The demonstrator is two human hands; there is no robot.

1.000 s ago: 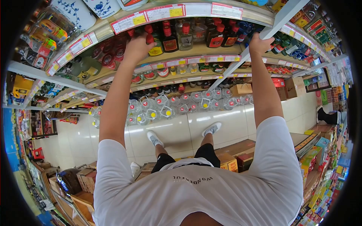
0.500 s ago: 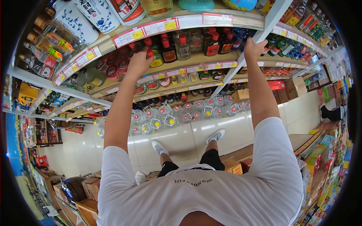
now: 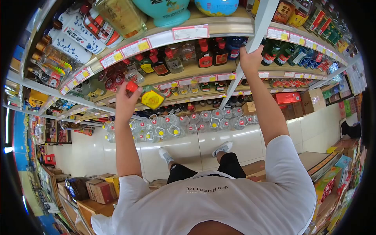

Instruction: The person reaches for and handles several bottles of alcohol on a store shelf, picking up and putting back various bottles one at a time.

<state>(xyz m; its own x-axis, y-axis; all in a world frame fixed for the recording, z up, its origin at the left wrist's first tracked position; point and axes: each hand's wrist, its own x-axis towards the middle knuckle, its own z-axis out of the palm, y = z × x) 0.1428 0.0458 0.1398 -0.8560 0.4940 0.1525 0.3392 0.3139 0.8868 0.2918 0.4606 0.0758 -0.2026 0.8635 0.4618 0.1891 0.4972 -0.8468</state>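
My left hand (image 3: 126,102) is closed around the red cap of a small flat bottle (image 3: 152,98) with a yellow label and green glass. The bottle is held tilted, clear of the shelf and in front of its edge. On the shelf (image 3: 186,72) behind it stand similar red-capped bottles (image 3: 158,64), some with dark labels. My right hand (image 3: 250,60) grips the pale metal shelf post (image 3: 256,33), fingers wrapped round it. Blue bottles (image 3: 235,46) stand just left of that post.
Large bottles, including a turquoise one (image 3: 164,11), fill the shelf above. Clear plastic jugs (image 3: 192,127) with red and yellow caps line the floor below the shelves. Cardboard boxes (image 3: 102,192) are stacked behind me, and a box (image 3: 312,100) stands at the right.
My left hand has drawn the yellow-labelled bottle off the shelf, down and toward me. My right hand still holds the post. The view has shifted a little.
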